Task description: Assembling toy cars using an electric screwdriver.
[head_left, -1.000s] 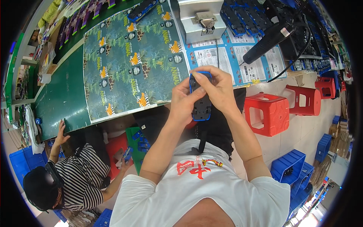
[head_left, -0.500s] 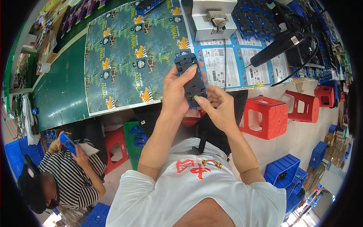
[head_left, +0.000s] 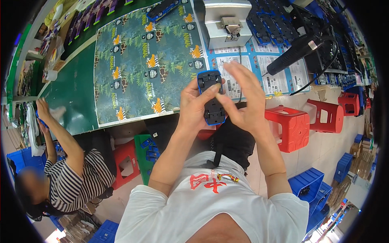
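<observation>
Car (head_left: pixel 213 107) sits underside-up, gripped in left hand (head_left: pixel 193 107), right hand (head_left: pixel 248 102) open beside it; apparently mid-handling, next needing steady support

Blue-rimmed toy car (head_left: pixel 214 110), black underside facing up, lengthwise, slightly slanted, held in left hand (head_left: pixel 193 106)

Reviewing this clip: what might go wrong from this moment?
1. The blue-and-black toy car might slip and drop: the left hand grips it, the right hand's fingers are spread off it, and its lower end shows past the table's edge.
2. The black corded tool's thin tip points toward the right hand's side, so a careless reach could perhaps brush it.
</observation>
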Available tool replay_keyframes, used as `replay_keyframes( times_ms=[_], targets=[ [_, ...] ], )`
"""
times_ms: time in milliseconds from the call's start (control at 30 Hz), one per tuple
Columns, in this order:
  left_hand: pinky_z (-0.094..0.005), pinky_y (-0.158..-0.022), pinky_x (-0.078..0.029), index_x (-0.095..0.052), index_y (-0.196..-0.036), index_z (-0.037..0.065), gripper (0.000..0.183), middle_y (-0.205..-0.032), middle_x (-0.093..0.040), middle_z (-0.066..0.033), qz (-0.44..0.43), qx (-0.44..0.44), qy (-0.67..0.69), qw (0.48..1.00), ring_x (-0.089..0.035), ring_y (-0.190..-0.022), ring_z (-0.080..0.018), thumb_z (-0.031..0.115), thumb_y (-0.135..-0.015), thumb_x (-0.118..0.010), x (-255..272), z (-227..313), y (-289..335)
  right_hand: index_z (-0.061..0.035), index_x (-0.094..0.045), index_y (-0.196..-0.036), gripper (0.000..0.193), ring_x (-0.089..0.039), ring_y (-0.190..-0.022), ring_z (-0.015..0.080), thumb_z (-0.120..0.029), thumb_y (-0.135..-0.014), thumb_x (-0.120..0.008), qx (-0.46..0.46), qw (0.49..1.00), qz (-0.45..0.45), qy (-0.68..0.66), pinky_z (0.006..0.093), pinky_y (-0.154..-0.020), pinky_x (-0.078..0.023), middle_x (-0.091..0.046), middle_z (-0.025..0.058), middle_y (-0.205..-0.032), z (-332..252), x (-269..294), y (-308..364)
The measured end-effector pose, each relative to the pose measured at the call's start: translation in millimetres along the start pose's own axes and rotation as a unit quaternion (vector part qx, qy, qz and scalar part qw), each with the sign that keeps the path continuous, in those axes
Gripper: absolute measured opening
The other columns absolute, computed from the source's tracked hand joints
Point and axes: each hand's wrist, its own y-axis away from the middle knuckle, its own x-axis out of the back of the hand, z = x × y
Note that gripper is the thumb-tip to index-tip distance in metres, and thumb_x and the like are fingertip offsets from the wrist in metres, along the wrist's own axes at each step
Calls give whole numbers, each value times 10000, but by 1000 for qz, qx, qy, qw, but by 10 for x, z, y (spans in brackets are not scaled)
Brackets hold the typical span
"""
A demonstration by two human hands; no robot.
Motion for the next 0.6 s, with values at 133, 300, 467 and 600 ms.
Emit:
replay_keyframes(
  times_ms=[133,300,467,600],
  targets=[
    [-281,-709,-572,-638,-1125,22,275,-991,-693,-74,4,-20,8,1000,-666,-816,-120,27,-859,-711,19,8,24,0,-663,-1118,386,-664,-1038,337,-117,-761,-753,78,995,-45,47,396,-868,-528,-695,168,-1082,52,54,27],
    [-292,-703,-584,-639,-1121,18,276,-997,-693,-78,3,13,-4,1000,-666,-807,-119,24,-854,-710,49,44,31,5,-690,-1011,253,-696,-947,335,-27,-761,-719,72,997,41,5,398,-795,-560,-726,137,-967,55,69,17],
    [-304,-697,-588,-634,-1125,13,281,-998,-693,-81,-7,9,11,1000,-669,-805,-125,-3,-849,-688,89,-4,13,13,-688,-1036,274,-689,-969,330,9,-762,-699,80,997,24,3,381,-784,-560,-719,150,-990,72,-34,-6],
    [-311,-703,-586,-633,-1123,7,292,-1012,-695,-89,-7,16,15,1000,-670,-803,-135,-13,-836,-684,78,16,24,19,-684,-1010,257,-697,-926,314,53,-755,-678,63,998,8,-22,365,-790,-554,-710,173,-954,94,66,108]
  ],
)
